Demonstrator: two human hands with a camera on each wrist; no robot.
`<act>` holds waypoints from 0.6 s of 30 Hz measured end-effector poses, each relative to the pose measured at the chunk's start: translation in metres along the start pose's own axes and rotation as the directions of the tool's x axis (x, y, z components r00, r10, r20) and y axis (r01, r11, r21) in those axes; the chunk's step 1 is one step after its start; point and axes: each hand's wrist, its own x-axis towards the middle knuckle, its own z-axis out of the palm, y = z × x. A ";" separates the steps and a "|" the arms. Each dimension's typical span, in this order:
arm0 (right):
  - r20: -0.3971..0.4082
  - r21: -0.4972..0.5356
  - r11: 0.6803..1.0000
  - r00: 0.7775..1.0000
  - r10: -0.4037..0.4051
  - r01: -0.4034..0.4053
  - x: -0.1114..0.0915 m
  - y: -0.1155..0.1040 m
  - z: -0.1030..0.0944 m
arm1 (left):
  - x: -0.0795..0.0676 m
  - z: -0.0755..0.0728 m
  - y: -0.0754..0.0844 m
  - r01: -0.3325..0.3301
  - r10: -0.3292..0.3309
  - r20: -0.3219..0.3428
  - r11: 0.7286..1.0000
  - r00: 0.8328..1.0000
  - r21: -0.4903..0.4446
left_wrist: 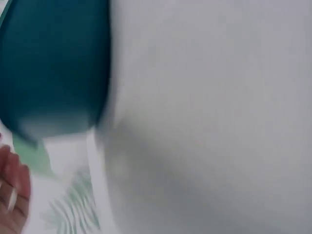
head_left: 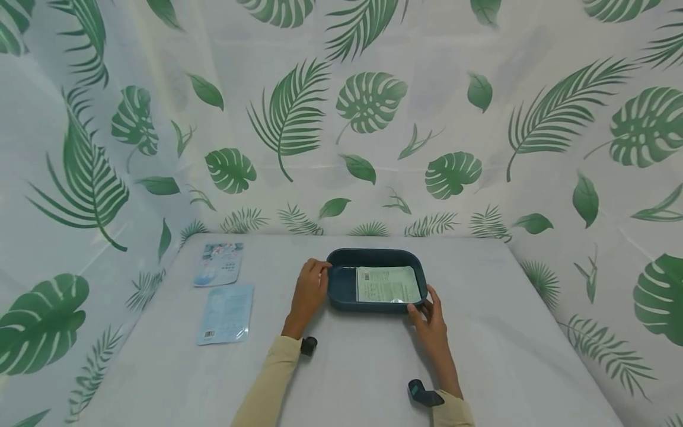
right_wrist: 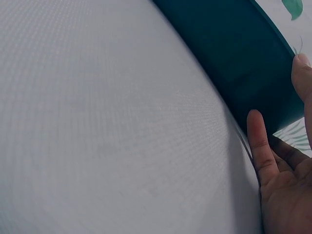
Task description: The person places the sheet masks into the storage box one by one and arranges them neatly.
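Observation:
A dark teal oblong tray (head_left: 341,302) with rounded corners and raised walls stands on the table in the head view. Inside it, towards the right, lies a flat pale green packet (head_left: 388,284) with printed text and a barcode. My left hand (head_left: 310,287) holds the tray's left end at the rim; its fingers are only partly visible and blurred in the left wrist view. At the front right corner, my right hand (head_left: 431,323) grips the tray, thumb and fingers on either side of the corner. The right wrist view shows a finger against the tray wall (right_wrist: 239,58).
Left on the white table (head_left: 363,379) lie two flat packets: a flower-printed one (head_left: 220,265) behind a light blue one (head_left: 226,314) with a barcode. A leaf-patterned cloth (head_left: 384,118) encloses the back and sides.

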 end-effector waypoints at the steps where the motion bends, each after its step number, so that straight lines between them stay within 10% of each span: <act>1: 0.000 -0.002 1.000 1.000 -0.001 0.001 0.000 0.001 0.000 | -0.001 -0.006 -0.005 0.064 -0.064 -0.015 0.998 0.998 0.022; 4: 0.002 0.000 1.000 1.000 0.004 -0.004 0.000 0.002 0.000 | -0.009 -0.026 -0.022 0.289 -0.281 -0.085 0.949 0.956 0.121; 7: 0.009 0.004 1.000 1.000 0.012 -0.012 -0.002 0.002 0.000 | -0.019 -0.049 -0.038 0.496 -0.480 -0.124 0.837 0.869 0.232; 13: 0.012 -0.002 1.000 1.000 0.016 -0.016 -0.003 0.001 -0.003 | -0.043 -0.094 -0.062 0.662 -0.697 -0.074 0.635 0.713 0.398; 18: 0.025 0.024 1.000 1.000 -0.011 0.011 0.000 0.000 -0.003 | -0.061 -0.123 -0.074 0.657 -0.725 -0.043 0.596 0.687 0.462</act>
